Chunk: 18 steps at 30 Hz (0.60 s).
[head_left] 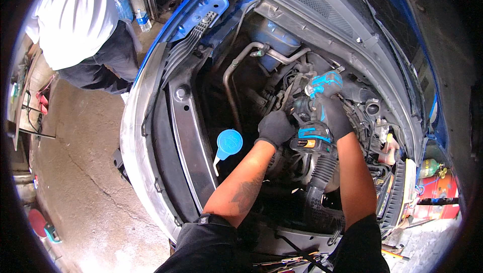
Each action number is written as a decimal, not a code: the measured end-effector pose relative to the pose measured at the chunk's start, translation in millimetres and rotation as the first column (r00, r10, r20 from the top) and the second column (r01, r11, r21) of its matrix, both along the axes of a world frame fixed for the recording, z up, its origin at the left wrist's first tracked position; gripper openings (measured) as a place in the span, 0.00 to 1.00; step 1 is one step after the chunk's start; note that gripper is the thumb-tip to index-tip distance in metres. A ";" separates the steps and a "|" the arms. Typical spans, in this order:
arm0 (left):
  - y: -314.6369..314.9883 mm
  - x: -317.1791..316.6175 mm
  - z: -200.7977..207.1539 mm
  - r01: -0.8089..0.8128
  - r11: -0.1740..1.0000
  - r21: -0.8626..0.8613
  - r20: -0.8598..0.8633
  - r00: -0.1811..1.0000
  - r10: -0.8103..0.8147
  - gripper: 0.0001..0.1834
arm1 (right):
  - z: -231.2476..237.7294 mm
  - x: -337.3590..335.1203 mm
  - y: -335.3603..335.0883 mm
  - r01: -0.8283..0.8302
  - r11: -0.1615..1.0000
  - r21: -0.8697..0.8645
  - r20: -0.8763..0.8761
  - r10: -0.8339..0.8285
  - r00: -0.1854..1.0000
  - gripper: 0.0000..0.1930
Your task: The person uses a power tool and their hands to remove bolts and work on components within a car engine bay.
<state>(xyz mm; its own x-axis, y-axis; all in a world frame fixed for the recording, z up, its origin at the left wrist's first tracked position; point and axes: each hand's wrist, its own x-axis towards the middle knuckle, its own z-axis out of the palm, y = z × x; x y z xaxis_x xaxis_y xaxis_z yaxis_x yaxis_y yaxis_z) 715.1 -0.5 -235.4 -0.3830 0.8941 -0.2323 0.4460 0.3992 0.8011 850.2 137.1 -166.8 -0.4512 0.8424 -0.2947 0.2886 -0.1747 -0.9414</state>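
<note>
Your right hand (335, 115) wraps the blue-and-black cordless power tool (326, 83), right of your curled left hand (276, 128), whose hold I cannot tell.

A person (95, 46) in a white shirt (78, 19) and dark trousers (113, 56) is near a plastic water bottle (144, 23) on the cracked floor (95, 152); at right, a green canister (429, 168) shows beside a red container (436, 188).

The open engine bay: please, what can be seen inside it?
Inside are a bent metal pipe, a corrugated black hose, a blue cap and a blue power tool in the gloved right hand. Whatever lies directly beneath the tool and gloved left hand is covered.
</note>
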 end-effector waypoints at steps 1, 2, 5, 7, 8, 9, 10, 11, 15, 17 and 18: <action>1.5 -0.1 -1.9 0.000 1.000 -0.012 0.000 1.000 0.000 0.19 | -1.2 1.1 3.1 -0.021 1.000 -0.004 0.015 0.021 1.000 0.12; 2.4 -0.3 -1.9 -0.001 1.000 -0.023 0.002 1.000 0.001 0.19 | 0.3 0.3 5.2 -0.043 0.999 -0.008 0.031 0.044 0.999 0.13; 0.7 -1.0 -3.0 -0.006 0.999 -0.036 0.002 1.000 0.006 0.18 | 9.3 -5.1 11.7 -0.190 0.981 0.039 0.201 0.179 0.963 0.10; 1.7 -3.4 -3.3 0.021 0.999 -0.039 -0.020 1.000 -0.022 0.18 | 21.7 -10.6 14.3 -0.198 0.980 0.009 0.284 0.187 0.940 0.11; 1.7 -3.2 1.2 0.042 0.998 -0.040 -0.027 0.999 -0.043 0.18 | 26.1 -9.1 14.2 -0.193 0.981 -0.007 0.329 0.185 0.926 0.11; 0.3 -2.9 5.1 0.040 0.999 -0.032 -0.007 0.999 -0.040 0.18 | 19.7 -4.8 15.6 -0.158 0.987 -0.034 0.238 0.161 0.958 0.12; -1.9 -2.5 8.9 0.039 0.999 -0.025 0.013 0.999 -0.039 0.18 | 7.4 0.2 17.8 -0.123 0.990 -0.064 0.146 0.132 0.980 0.12; -4.0 -4.3 14.6 0.029 0.999 -0.015 0.030 0.999 -0.029 0.18 | 3.9 -3.1 15.6 -0.100 0.991 -0.093 0.050 0.105 0.993 0.12; 0.0 1.4 -6.4 -0.011 1.000 -0.021 -0.001 1.000 0.011 0.18 | 10.4 -15.0 9.7 -0.143 0.989 -0.039 0.178 0.148 0.973 0.16; -0.3 3.6 -11.4 0.003 0.999 -0.037 -0.016 1.000 -0.004 0.18 | 4.6 -12.7 12.7 -0.154 0.988 -0.005 0.152 0.153 0.977 0.18; 0.6 4.6 -11.4 0.025 0.999 -0.029 -0.012 1.000 -0.025 0.18 | 3.7 -10.6 14.7 -0.162 0.987 0.019 0.143 0.157 0.977 0.19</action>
